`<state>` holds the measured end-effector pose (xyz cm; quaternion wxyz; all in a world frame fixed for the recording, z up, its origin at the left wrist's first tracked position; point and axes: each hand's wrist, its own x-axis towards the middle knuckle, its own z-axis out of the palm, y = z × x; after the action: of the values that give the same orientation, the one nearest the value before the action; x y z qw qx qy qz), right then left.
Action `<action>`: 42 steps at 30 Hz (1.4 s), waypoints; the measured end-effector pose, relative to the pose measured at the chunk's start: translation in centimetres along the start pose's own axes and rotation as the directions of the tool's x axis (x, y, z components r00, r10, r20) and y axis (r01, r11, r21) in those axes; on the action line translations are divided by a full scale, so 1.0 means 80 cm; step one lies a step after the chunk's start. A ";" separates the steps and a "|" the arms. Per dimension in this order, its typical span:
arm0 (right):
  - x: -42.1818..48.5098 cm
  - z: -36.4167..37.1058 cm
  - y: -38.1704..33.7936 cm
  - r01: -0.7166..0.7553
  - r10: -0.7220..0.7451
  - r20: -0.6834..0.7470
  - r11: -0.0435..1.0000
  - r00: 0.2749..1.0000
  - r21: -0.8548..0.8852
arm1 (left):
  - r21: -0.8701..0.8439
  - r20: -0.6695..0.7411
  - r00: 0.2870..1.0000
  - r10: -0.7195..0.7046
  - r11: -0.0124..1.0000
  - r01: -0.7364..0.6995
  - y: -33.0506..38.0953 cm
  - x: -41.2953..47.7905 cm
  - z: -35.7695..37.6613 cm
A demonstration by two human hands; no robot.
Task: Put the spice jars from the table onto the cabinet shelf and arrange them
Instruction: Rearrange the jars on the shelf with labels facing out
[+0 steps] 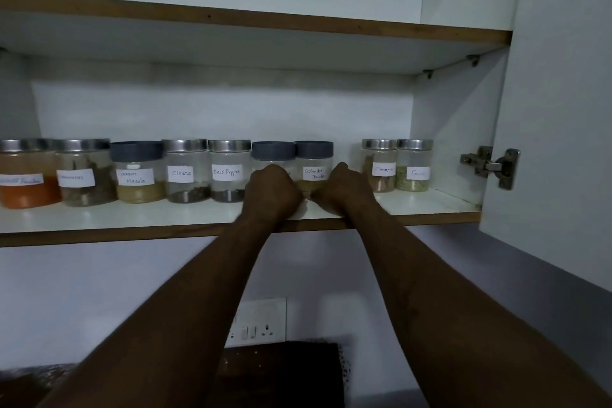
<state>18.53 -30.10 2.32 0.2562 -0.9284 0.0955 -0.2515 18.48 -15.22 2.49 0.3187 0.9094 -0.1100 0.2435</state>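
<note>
The right hand [344, 187] is curled against the right side and base of the coriander jar [314, 166], its thumb low across the front, holding it on the cabinet shelf [165, 217]. The left hand [271, 189], back to the camera and fingers tucked out of sight, sits against the grey-lidded jar [273, 152] just left of it; whether it grips that jar I cannot tell. The two hands nearly meet at the coriander jar's foot, and these two jars stand touching.

To the left, close in a row: the Black Pepper jar [229, 172] and the Cloves jar [187, 172], each with a thin dark layer at the bottom, then the Masala jar [137, 175], grey-lidded, with tan powder. Beyond stand a jar of dark pieces [84, 175] and a jar of orange powder [26, 179], their labels blurred. To the right, across a gap, stand a jar of brown pieces [379, 169] and a jar of greenish seeds [414, 167], touching each other, labels hard to read.

The left hand hides the grey-lidded jar's label and contents. A hinge [493, 167] sits on the open cabinet door [563, 93]. Below, a wall socket [261, 321] shows between the forearms.
</note>
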 end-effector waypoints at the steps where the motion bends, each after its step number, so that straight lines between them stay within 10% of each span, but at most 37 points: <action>1: 0.003 0.001 -0.004 -0.023 0.023 0.025 0.999 0.999 0.022 | -0.010 -0.002 1.000 -0.001 1.000 0.001 -0.001 0.000 0.000; 20: 0.017 0.009 -0.005 -0.074 0.080 -0.058 0.992 0.995 0.107 | 0.068 0.326 0.942 0.086 0.991 -0.114 0.010 0.040 0.016; 42: -0.002 -0.009 0.014 -0.153 0.139 -0.147 0.984 0.979 -0.088 | 0.226 0.305 0.929 0.209 0.932 -0.284 0.005 0.051 0.035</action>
<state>17.99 -31.30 2.25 0.2205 -0.9104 0.1935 -0.2916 22.89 -17.50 2.91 0.1416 0.9476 -0.2337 0.1655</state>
